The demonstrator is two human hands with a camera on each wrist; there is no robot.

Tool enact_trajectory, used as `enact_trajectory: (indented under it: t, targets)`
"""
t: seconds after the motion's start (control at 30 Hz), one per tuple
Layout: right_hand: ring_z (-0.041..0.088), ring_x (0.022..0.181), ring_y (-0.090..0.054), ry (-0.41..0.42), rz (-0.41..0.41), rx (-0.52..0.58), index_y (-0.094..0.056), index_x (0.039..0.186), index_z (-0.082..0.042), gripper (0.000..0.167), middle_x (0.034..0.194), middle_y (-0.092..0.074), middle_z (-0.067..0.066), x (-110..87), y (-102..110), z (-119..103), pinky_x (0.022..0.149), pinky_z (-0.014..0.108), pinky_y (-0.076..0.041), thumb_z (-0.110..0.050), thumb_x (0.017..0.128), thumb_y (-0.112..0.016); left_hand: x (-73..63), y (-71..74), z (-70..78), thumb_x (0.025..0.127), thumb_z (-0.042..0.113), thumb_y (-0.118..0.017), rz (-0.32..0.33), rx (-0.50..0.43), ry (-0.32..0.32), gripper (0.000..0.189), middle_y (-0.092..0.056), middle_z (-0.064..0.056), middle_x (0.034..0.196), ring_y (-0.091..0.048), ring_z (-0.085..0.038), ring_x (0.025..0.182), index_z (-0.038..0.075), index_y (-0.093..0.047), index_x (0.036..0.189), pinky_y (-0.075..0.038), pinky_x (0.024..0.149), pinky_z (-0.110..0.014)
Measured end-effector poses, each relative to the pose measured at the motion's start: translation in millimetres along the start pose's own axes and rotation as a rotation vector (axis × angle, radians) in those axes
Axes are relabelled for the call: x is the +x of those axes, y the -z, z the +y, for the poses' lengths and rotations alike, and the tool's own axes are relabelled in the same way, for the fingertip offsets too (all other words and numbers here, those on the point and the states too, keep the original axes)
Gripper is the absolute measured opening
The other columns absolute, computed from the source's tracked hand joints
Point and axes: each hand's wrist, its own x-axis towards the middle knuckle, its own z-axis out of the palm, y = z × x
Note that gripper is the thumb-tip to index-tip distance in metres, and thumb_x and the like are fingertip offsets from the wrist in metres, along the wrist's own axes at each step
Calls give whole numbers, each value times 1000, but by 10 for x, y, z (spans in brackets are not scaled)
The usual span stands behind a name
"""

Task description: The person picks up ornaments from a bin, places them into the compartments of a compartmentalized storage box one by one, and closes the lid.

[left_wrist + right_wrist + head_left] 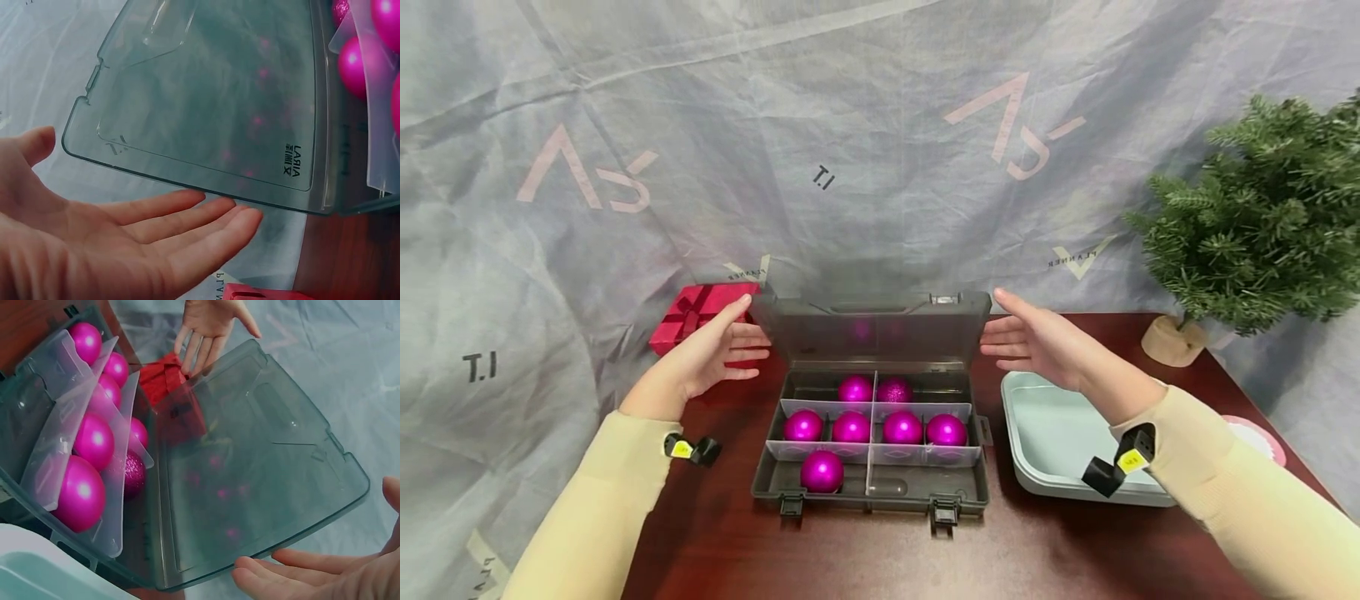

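Observation:
A dark translucent plastic case (887,506) stands on the table with its lid (880,337) raised upright. Several magenta balls (822,472) sit in its compartments, split by clear dividers (871,433); one, a glittery ball (895,391), lies in the back row. My left hand (718,354), fingers straight and thumb up, is at the lid's left edge. Its fingertips (247,219) overlap that edge in the left wrist view. On the opposite side my right hand (1037,342) mirrors it, straight fingertips (250,569) right at the lid's right edge. Neither hand grips anything.
Right of the case stands a pale blue-green plastic bin (1052,425), under my right forearm. A red gift box (688,321) lies behind my left hand. At the back right is a small artificial fir tree (1262,225) on a wooden base (1172,343). A grey cloth (880,125) hangs behind.

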Motion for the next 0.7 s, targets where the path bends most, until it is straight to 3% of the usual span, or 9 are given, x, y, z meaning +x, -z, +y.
enact_trajectory:
  t: [0.23,0.4,0.5,0.63,0.7]
  targets:
    - [43,139,-42,32,67,-36,-24,154,13,80,151,-40,35,-144,-104,85,112,49,-38,-46,106,-49,-155,-34,-154,105,54,-38,54,54,-79,81,-35,-33,154,-40,-44,139,-14,-33,148,-42,109,-50]
    - [39,138,-46,75,80,-52,-33,149,16,71,148,-45,33,-272,-160,187,113,46,-37,-37,107,-54,-294,-40,-318,109,41,-44,66,65,-180,65,-52,-24,144,-57,-25,126,-13,-41,146,-49,102,-43]
    - [34,134,-53,102,89,-33,-40,144,18,63,149,-44,31,-359,-202,256,109,39,-41,-29,106,-57,-389,-52,-439,109,29,-48,59,9,-250,48,-63,-11,133,-62,-16,118,-7,-53,140,-52,97,-40]
    - [19,123,-61,133,129,-23,-47,139,19,55,147,-47,30,-479,-288,380,104,30,-45,-19,103,-63,-496,-95,-614,108,16,-51,53,-104,-306,23,-67,-2,121,-65,-15,114,6,-64,124,-54,94,-37]
    - [16,121,-60,154,161,-80,-53,137,17,52,142,-54,26,-529,-350,452,105,32,-45,-19,101,-65,-550,-120,-713,107,12,-52,63,-140,-318,23,-67,0,121,-65,-14,115,6,-64,125,-55,93,-36]
